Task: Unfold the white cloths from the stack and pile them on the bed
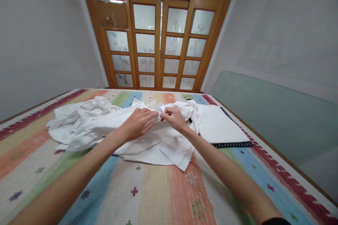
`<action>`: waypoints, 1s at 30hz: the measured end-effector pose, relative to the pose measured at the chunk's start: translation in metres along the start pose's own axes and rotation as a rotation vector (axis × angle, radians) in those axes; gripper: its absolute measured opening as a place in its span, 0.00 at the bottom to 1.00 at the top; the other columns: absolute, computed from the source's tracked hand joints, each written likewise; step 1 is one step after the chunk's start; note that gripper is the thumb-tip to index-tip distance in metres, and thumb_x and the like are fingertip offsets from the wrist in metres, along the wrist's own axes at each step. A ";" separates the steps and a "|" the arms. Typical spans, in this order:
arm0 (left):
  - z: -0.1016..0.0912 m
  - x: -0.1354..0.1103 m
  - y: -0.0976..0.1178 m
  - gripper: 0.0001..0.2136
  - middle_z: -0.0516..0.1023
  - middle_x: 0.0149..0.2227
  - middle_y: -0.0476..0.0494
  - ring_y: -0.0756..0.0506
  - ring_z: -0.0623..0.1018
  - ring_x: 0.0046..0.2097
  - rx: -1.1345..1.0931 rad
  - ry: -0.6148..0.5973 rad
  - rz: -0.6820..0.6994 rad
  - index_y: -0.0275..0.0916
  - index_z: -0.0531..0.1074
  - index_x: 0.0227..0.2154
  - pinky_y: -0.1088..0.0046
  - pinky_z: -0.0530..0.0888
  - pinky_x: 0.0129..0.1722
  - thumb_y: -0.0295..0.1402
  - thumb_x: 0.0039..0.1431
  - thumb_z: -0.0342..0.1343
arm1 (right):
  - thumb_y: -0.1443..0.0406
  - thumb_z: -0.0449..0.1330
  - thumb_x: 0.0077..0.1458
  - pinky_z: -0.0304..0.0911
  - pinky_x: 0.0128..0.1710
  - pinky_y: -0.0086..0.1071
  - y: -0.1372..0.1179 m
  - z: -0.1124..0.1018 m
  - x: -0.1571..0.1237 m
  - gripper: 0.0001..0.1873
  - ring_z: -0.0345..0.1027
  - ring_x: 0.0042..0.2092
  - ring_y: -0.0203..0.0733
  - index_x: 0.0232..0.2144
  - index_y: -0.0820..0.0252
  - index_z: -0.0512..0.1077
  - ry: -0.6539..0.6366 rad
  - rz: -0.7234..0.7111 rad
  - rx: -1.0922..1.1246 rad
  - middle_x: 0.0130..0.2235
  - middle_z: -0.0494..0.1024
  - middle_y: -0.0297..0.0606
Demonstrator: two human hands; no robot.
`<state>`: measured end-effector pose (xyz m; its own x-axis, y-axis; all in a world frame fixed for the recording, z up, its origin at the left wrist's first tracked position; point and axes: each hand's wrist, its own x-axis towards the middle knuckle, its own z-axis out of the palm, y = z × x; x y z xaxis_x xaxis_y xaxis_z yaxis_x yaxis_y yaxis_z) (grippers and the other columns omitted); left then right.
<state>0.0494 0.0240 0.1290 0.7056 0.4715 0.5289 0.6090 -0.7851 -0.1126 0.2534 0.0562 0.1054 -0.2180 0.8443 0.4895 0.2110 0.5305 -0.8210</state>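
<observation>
In mid-frame, the right hand (174, 117) pinches the soft, crumpled white cloth garment (148, 144), the left hand's (139, 121) half-curled fingers touch it, grip unclear, and uneven pulling could wrinkle it.

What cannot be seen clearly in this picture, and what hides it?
In the head view:
Exact grip of left hand and right hand on the white cloth: too small, blurred.
Red patch: too small to identify.
Black patterned item: mostly hidden by the flat white piece.
Dark band, lower right: cut off by the bottom edge.
</observation>
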 end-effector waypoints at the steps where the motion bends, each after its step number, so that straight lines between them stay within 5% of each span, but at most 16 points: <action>1: 0.006 0.004 0.000 0.14 0.78 0.44 0.38 0.41 0.75 0.46 -0.001 -0.017 -0.028 0.36 0.69 0.51 0.61 0.69 0.45 0.33 0.65 0.49 | 0.62 0.59 0.45 0.54 0.24 0.25 0.001 -0.002 -0.002 0.12 0.61 0.23 0.32 0.15 0.59 0.66 0.001 -0.006 -0.008 0.18 0.70 0.30; 5: 0.021 0.008 -0.004 0.09 0.78 0.34 0.39 0.42 0.75 0.40 0.000 -0.026 -0.118 0.36 0.74 0.35 0.65 0.67 0.40 0.36 0.63 0.53 | 0.61 0.59 0.45 0.54 0.25 0.26 0.005 -0.008 -0.009 0.13 0.59 0.23 0.32 0.14 0.59 0.68 0.028 -0.028 -0.020 0.17 0.69 0.30; 9: 0.026 0.000 -0.001 0.15 0.75 0.26 0.43 0.45 0.73 0.33 0.021 -0.129 -0.126 0.37 0.72 0.25 0.67 0.64 0.36 0.36 0.66 0.49 | 0.61 0.58 0.46 0.60 0.27 0.27 0.006 -0.003 -0.014 0.14 0.63 0.25 0.34 0.14 0.59 0.68 0.005 0.056 0.077 0.19 0.71 0.32; 14: 0.027 -0.008 0.007 0.16 0.76 0.26 0.43 0.45 0.73 0.32 0.027 -0.162 -0.153 0.36 0.73 0.26 0.67 0.64 0.36 0.33 0.67 0.46 | 0.53 0.59 0.52 0.57 0.19 0.25 0.001 0.008 -0.014 0.19 0.64 0.21 0.33 0.20 0.62 0.71 -0.200 0.289 0.098 0.22 0.75 0.36; 18: 0.029 -0.010 0.011 0.15 0.77 0.27 0.40 0.44 0.74 0.33 0.038 -0.119 -0.168 0.36 0.75 0.29 0.66 0.66 0.38 0.33 0.66 0.45 | 0.59 0.59 0.54 0.56 0.22 0.25 -0.001 0.012 -0.012 0.18 0.64 0.21 0.32 0.17 0.62 0.71 -0.205 0.175 -0.137 0.19 0.73 0.34; 22: 0.036 -0.010 0.013 0.14 0.77 0.27 0.39 0.43 0.75 0.33 0.017 -0.096 -0.200 0.36 0.74 0.27 0.66 0.67 0.38 0.29 0.63 0.46 | 0.63 0.56 0.54 0.57 0.25 0.25 -0.002 0.014 -0.011 0.19 0.64 0.23 0.32 0.14 0.61 0.70 -0.176 0.095 -0.135 0.17 0.71 0.32; 30: 0.046 -0.013 0.013 0.15 0.78 0.26 0.47 0.47 0.73 0.30 -0.569 0.008 -0.545 0.37 0.76 0.28 0.74 0.66 0.33 0.37 0.61 0.47 | 0.56 0.57 0.53 0.55 0.21 0.25 0.012 0.018 -0.014 0.20 0.59 0.19 0.31 0.15 0.61 0.68 -0.166 0.192 0.025 0.15 0.65 0.29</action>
<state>0.0651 0.0260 0.0825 0.3569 0.8480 0.3918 0.5882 -0.5298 0.6109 0.2412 0.0498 0.0835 -0.3302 0.9043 0.2704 0.2403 0.3576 -0.9024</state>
